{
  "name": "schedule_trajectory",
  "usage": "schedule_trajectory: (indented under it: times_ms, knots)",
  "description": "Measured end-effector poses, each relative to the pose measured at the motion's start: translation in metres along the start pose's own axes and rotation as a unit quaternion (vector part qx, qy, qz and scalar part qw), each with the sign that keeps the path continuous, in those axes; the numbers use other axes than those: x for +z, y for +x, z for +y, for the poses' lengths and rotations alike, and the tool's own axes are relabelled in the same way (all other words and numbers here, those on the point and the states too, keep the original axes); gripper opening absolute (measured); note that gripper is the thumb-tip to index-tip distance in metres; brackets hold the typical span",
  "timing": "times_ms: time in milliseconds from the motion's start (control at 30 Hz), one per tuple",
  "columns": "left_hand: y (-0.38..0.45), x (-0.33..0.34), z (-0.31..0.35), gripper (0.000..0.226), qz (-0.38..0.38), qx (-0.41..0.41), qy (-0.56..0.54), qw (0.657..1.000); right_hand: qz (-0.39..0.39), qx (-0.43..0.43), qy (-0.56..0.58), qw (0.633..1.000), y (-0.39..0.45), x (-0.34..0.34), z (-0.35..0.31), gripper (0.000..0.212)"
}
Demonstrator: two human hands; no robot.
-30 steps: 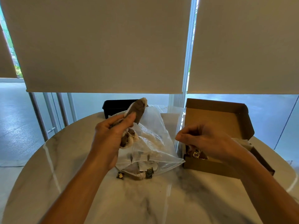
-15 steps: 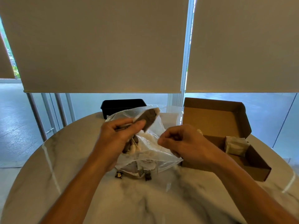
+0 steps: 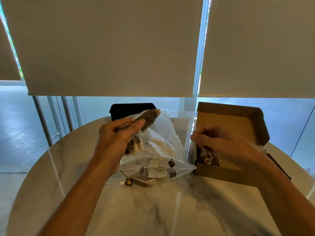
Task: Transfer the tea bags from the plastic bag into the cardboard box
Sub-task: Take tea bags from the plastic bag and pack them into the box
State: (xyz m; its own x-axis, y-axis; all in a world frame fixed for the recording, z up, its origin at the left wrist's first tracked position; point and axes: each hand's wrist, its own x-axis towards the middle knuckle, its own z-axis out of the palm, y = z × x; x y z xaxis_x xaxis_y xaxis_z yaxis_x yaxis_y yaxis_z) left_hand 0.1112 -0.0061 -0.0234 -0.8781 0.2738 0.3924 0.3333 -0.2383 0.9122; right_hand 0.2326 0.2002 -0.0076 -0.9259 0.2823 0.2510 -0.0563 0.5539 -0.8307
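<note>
A clear plastic bag [image 3: 163,147] with several tea bags lies on the marble table [image 3: 153,205]. My left hand [image 3: 117,138] is raised above the plastic bag and grips a bunch of brown tea bags [image 3: 148,117], one sticking out past my thumb. To the right stands the open cardboard box [image 3: 238,126] with its lid up. My right hand [image 3: 219,142] hovers over the box's left end, fingers pinched on a tea bag [image 3: 210,159] that hangs down into the box. One tea bag tag [image 3: 128,182] lies on the table by the plastic bag's near edge.
A black tray [image 3: 133,109] stands at the table's far edge behind the plastic bag. Roller blinds and window glass rise just beyond the table. The round table's rim curves close on the left and right.
My right hand went left to the plastic bag, then swung back right over the box with a tea bag dangling from it. My left hand stayed raised with its bunch.
</note>
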Motion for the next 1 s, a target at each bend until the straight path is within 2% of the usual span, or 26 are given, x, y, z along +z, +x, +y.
schedule_trajectory:
  times_ms: [100, 200, 300, 367, 500, 600, 700, 833, 933, 1000]
  knots:
    - [0.001, -0.002, -0.002, 0.006, 0.012, 0.002, 0.021, 1.0, 0.057, -0.008, 0.114, 0.992, -0.001, -0.008, -0.001, 0.015]
    - [0.001, -0.003, -0.004, 0.011, 0.01, 0.002, 0.043, 0.999, 0.085, -0.015, 0.06, 0.994, 0.0, -0.008, 0.003, 0.015]
    - [0.001, -0.003, -0.006, 0.006, 0.003, 0.009, 0.07, 0.998, 0.151, -0.041, -0.008, 0.988, 0.003, -0.004, 0.005, 0.017]
    - [0.0, -0.003, -0.007, 0.005, -0.003, 0.02, 0.097, 0.995, 0.184, -0.058, 0.011, 0.981, 0.004, -0.004, 0.005, 0.014]
    - [-0.001, -0.004, -0.007, 0.004, -0.005, 0.02, 0.101, 0.995, 0.185, -0.053, 0.05, 0.98, 0.005, -0.004, 0.005, 0.011]
    - [0.0, -0.007, -0.007, 0.005, -0.001, 0.004, 0.074, 0.997, 0.161, -0.043, 0.053, 0.985, 0.003, -0.006, 0.005, 0.01]
    - [-0.001, -0.007, -0.009, 0.002, -0.002, 0.016, 0.098, 0.995, 0.141, -0.048, 0.095, 0.984, 0.001, -0.01, 0.001, 0.011]
    - [0.001, -0.01, -0.012, 0.008, 0.02, 0.044, 0.136, 0.989, 0.108, -0.041, -0.136, 0.984, 0.002, -0.012, 0.006, 0.015]
    - [0.001, -0.012, -0.014, 0.018, 0.025, 0.072, 0.206, 0.976, 0.095, -0.029, -0.225, 0.969, 0.002, -0.015, 0.011, 0.017]
    - [-0.002, -0.01, -0.013, 0.013, 0.025, 0.094, 0.244, 0.965, 0.093, -0.032, -0.252, 0.963, 0.002, -0.014, 0.01, 0.017]
